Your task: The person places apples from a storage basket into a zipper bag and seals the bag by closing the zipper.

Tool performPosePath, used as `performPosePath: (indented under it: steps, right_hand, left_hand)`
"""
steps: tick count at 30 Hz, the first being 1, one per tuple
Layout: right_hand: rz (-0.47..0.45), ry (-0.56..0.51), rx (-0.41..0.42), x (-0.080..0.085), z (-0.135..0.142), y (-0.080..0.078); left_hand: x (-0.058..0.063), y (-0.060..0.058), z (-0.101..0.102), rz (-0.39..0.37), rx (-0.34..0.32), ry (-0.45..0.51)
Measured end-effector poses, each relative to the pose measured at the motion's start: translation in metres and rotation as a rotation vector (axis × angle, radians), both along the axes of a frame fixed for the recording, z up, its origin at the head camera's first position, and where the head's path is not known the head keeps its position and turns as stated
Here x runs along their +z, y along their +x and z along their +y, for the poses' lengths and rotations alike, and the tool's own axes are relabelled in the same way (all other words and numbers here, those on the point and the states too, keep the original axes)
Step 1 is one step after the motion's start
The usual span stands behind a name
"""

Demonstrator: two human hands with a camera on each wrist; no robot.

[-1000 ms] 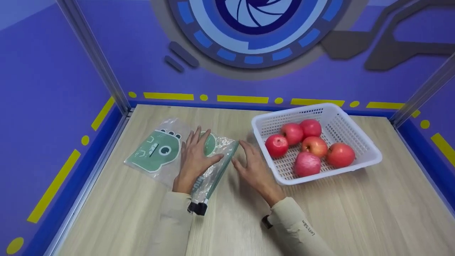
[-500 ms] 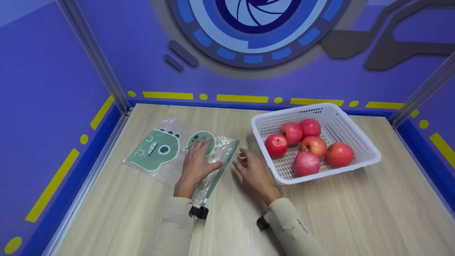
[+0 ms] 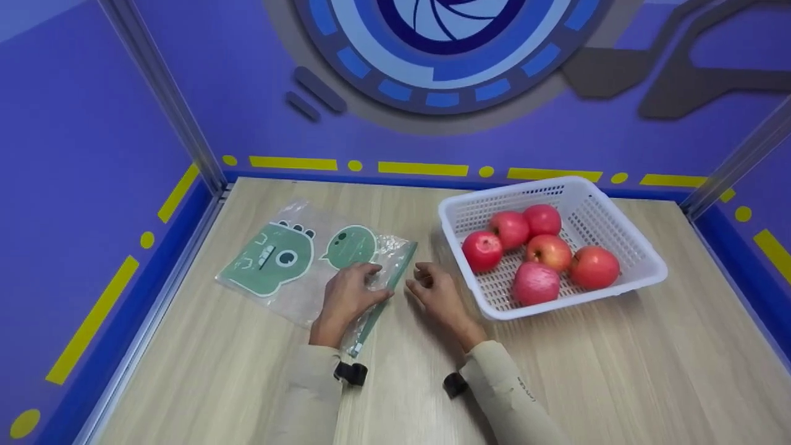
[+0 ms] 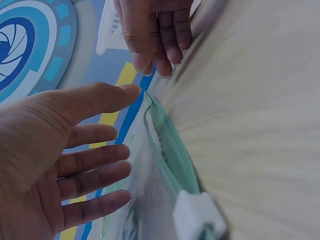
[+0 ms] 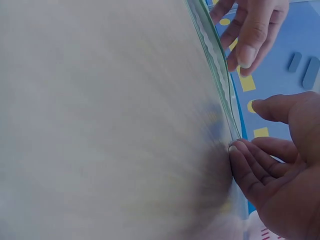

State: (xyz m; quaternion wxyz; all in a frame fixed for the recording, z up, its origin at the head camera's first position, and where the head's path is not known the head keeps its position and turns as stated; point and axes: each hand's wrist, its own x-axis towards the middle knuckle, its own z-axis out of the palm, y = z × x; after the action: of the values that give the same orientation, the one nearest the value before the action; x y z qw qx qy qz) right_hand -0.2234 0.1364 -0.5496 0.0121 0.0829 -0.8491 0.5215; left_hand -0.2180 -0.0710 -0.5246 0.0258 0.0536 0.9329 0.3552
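A clear plastic zipper bag (image 3: pixel 318 290) with green cartoon prints lies flat on the table. Over its right part hovers my left hand (image 3: pixel 349 300), fingers bent forward and thumb apart, holding nothing. In the left wrist view the green zip strip (image 4: pixel 177 150) gapes slightly beside that hand, and its white slider (image 4: pixel 197 215) sits at the near end. Just right of the strip, my right hand (image 3: pixel 444 303) has loosely curled fingers with nothing between them. The right wrist view shows its fingertips (image 5: pixel 237 150) down at the table surface, close to the strip's far end.
A white perforated basket (image 3: pixel 571 309) with several red apples (image 3: pixel 536 283) stands right of my right hand. Blue printed panels (image 3: pixel 395 145) wall the table (image 3: pixel 408 395) at the back and both sides. Black wrist cameras (image 3: pixel 351 374) sit at both sleeves.
My left hand has drawn back toward me across the bag, its fingers bending and uncovering the round green print. My right hand has pulled back slightly from the zip corner, fingers curling more.
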Motion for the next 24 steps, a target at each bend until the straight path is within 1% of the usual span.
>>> performPosePath:
  steps: [4, 11, 15, 19, 21, 24]
  right_hand:
    - [0.008, 0.0, 0.003, 0.0004, 0.0015, 0.0001]
    - [0.033, 0.027, 0.006, 0.0006, 0.0024, -0.0004]
    - [0.011, 0.035, 0.004, 0.001, 0.0016, -0.0008]
    - [-0.016, -0.01, -0.008, 0.0008, -0.0009, -0.0022]
    - [-0.024, -0.036, -0.023, 0.0004, -0.0028, -0.003]
    - [-0.025, -0.071, -0.043, 0.0001, -0.0062, -0.0035]
  left_hand:
    - [-0.0042, 0.0003, 0.0019, 0.019, 0.0, -0.012]
    - [-0.0089, -0.0063, 0.0072, 0.105, -0.032, -0.077]
    - [-0.0097, -0.0087, 0.0096, 0.088, -0.018, -0.09]
    - [-0.008, -0.0087, 0.0091, 0.063, 0.005, -0.038]
    - [-0.0063, -0.0084, 0.0083, 0.069, 0.007, 0.004]
    - [-0.0033, -0.0076, 0.0081, 0.078, 0.019, 0.092]
